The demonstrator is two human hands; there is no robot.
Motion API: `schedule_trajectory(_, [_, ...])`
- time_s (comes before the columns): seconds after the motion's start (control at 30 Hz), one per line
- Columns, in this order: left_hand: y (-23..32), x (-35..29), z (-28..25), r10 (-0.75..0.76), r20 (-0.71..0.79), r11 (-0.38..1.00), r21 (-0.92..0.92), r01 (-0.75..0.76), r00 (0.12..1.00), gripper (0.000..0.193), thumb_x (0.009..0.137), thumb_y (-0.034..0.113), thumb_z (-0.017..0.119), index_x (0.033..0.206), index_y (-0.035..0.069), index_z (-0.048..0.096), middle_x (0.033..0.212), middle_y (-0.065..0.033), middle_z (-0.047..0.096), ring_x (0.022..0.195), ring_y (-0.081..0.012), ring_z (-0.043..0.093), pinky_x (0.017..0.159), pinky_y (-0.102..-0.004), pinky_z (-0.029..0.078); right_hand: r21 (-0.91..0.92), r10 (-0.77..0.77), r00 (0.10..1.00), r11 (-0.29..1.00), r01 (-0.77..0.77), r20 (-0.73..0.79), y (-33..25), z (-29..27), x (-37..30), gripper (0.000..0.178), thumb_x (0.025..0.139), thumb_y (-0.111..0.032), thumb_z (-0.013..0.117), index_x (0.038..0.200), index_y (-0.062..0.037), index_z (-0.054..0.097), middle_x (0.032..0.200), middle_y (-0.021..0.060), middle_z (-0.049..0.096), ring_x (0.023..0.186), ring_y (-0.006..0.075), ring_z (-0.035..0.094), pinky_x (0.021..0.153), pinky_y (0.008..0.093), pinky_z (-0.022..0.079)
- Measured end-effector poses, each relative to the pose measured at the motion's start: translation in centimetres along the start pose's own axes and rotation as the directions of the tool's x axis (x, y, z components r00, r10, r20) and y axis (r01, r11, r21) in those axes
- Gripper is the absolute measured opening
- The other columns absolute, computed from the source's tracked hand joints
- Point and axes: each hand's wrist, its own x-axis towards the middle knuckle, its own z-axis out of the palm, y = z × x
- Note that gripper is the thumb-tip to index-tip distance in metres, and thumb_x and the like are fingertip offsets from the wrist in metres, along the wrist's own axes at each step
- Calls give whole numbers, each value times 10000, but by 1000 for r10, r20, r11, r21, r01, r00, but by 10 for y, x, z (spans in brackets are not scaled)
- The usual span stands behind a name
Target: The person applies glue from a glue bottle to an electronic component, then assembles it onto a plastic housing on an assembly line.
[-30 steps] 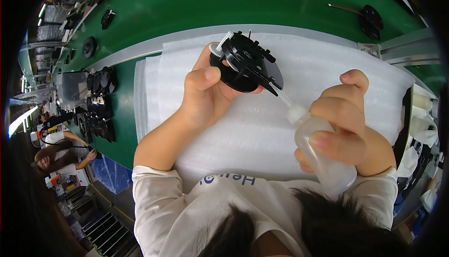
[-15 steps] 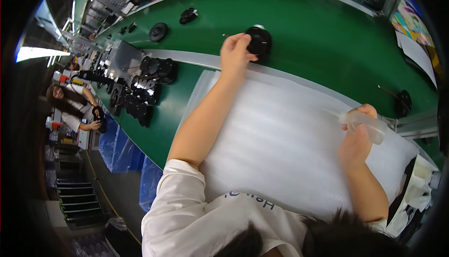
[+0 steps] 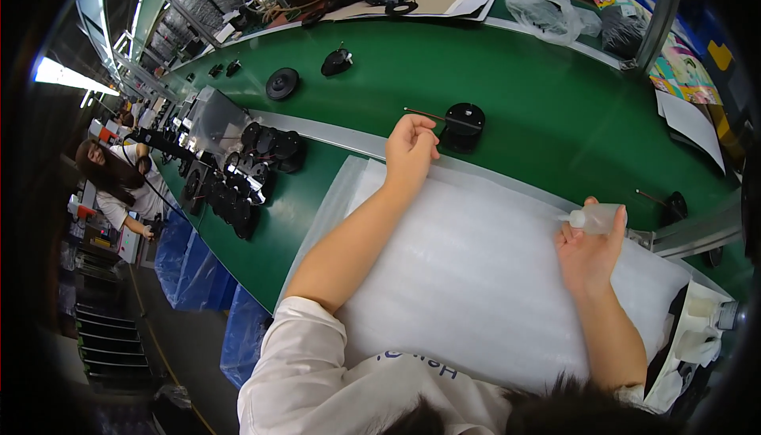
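My left hand (image 3: 411, 150) is beside a black round part (image 3: 464, 121) with a thin reddish wire, which stands on the green belt (image 3: 547, 78). Its fingers are loosely bent and hold nothing that I can see; a small gap separates them from the part. In my right hand (image 3: 588, 257) is a translucent squeeze bottle (image 3: 601, 219), lying on its side with its narrow nozzle pointing left. The bottle is above the right part of a white foam sheet (image 3: 476, 261), and the fingers wrap partly behind it.
More black parts lie along the belt, among them a round disc (image 3: 282, 84) and a wired one (image 3: 674, 207). Black assemblies (image 3: 246, 173) crowd the left, near a clear plastic box (image 3: 216, 122). A metal post (image 3: 664, 19) rises at right. Co-workers sit left and across.
My left hand has let go of the black round part and drawn back slightly; the part now stands on the belt. My right hand has turned with the bottle, its palm showing more.
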Motion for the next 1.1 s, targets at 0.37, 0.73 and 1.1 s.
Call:
schedule_trajectory(0.37, [-6,5,-1,-22,32,999,24,21,999,113,763,27,455,651,32,442,673,-58,518,540,-107,493,479,-218,386,-37,-5,1000,999,5,-24,0,4,4,395,770,-501,489,888,-124,464,651,-3,443,560,112,386,558,252,293])
schedule_trajectory(0.73, [69,-72,15,333,869,937,-348,-27,366,153,758,130,530,665,54,435,817,-125,587,809,-268,527,699,-347,410,-27,3,997,1000,-5,-78,1,6,0,339,764,-463,502,854,-138,461,644,-14,451,556,103,403,556,254,309])
schedule_trajectory(1.1, [126,-133,37,664,718,720,-542,433,-206,428,768,305,600,947,-70,499,805,-198,538,734,-319,519,669,-395,412,11,12,994,1000,-11,-111,0,7,0,333,755,-460,512,855,-146,465,623,-12,420,548,104,375,559,247,293])
